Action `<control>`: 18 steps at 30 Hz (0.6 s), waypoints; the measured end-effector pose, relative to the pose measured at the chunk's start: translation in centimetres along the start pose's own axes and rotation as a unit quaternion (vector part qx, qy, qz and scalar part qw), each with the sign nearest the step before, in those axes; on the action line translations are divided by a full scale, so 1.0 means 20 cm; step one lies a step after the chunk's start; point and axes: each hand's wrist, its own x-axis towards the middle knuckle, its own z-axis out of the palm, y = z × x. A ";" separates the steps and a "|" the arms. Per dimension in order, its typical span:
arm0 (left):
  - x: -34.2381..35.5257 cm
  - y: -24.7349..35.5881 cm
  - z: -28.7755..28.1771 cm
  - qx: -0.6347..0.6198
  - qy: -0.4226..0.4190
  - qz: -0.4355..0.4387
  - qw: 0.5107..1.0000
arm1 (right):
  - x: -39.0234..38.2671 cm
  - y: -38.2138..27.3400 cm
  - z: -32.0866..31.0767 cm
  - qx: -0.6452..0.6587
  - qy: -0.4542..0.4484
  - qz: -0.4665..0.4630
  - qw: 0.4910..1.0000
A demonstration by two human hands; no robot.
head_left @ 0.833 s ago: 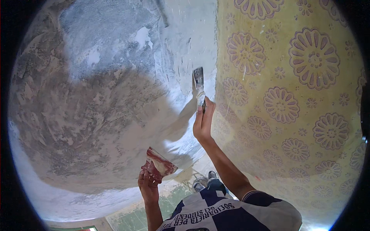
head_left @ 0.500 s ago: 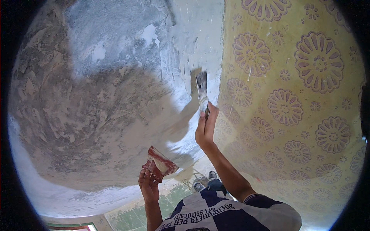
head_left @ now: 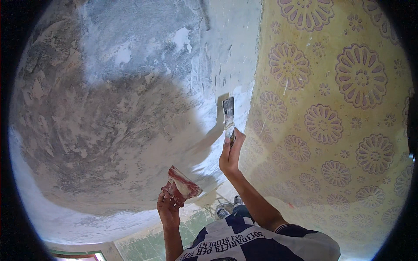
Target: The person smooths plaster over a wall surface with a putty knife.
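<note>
In my right hand is a putty knife, its handle gripped in closed fingers and its blade pointing up along the wall. Pale filler is smeared on the blade and near the handle. The blade lies close over the grey-white plastered strip; whether it touches cannot be told. Lower left, my left hand is closed on a wide red plastic scraper, which carries a patch of whitish filler on its face. The fingers cover part of the scraper's narrow end.
Rough grey plastered wall spreads on the left, partly in shadow. Yellow wall with purple flower patterns meets it at the right. Below are green floor tiles, my shoes and a green-framed opening at the lower left.
My right hand and the putty knife have moved down slightly along the plastered strip. My left hand with the red scraper stays nearly in place. The view has shifted a little.
</note>
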 end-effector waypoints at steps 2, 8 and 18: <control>-0.01 0.02 0.04 0.001 -0.005 0.003 1.000 | 0.09 -0.06 0.01 -0.003 -0.001 -0.010 1.000; -0.01 0.00 0.03 0.024 -0.019 0.007 1.000 | 0.25 -0.19 0.10 0.022 0.003 -0.031 0.999; 0.03 0.07 0.01 0.120 -0.039 -0.076 0.989 | -0.38 -0.16 -0.27 0.331 -0.109 0.326 0.879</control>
